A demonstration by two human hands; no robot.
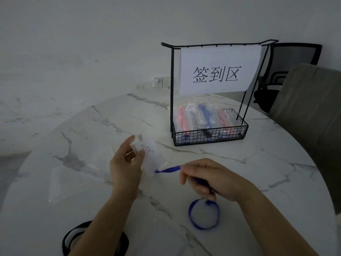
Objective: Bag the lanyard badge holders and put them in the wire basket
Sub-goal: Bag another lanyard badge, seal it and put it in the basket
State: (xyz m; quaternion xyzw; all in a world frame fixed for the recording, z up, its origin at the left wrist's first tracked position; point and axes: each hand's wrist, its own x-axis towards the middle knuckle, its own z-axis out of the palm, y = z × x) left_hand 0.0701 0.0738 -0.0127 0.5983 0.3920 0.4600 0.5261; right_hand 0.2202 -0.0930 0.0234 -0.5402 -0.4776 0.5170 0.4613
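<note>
Left hand: the left hand (127, 163) is up off the table, thumb and fingers curled in a pinch on the top edge of the badge holder (153, 157). This looks like a hold to keep the pouch steady while the strap gets sorted.
Badge holder: a clear, soft plastic sleeve, rectangular, with some scribbled marks showing through. It hangs tilted, just beyond the left fingertips and above the tabletop.
Right hand: the right hand (210, 179) is knuckles-up, its fingers closed round the lanyard (168, 169). My read is that it is gathering the strap so the lot fits a bag.
Lanyard: a flat blue ribbon, woven by the look of it. It runs taut from the holder's lower corner across into the right fist.
Loop: the spare length drops out below the right hand as a round loop (190, 214), near the wrist. I cannot tell if it touches the marble.
Bag: there is a faint glossy sheet on the table to the outer side of the left hand, possibly a clear bag (77, 182), too pale to be sure.
Wire basket: the black wire basket (210, 136) sits well beyond both hands, nearer the right one, in easy reach for the drop.
Already in: bagged sets (203, 115) with pink and blue straps, in crinkly film.
Sign: a paper sign (219, 71) hangs from the basket's tall frame.
Table: the table (258, 172) is white veined marble, smooth with a rounded edge.
Stage: this set is not yet bagged, I'd say.
</note>
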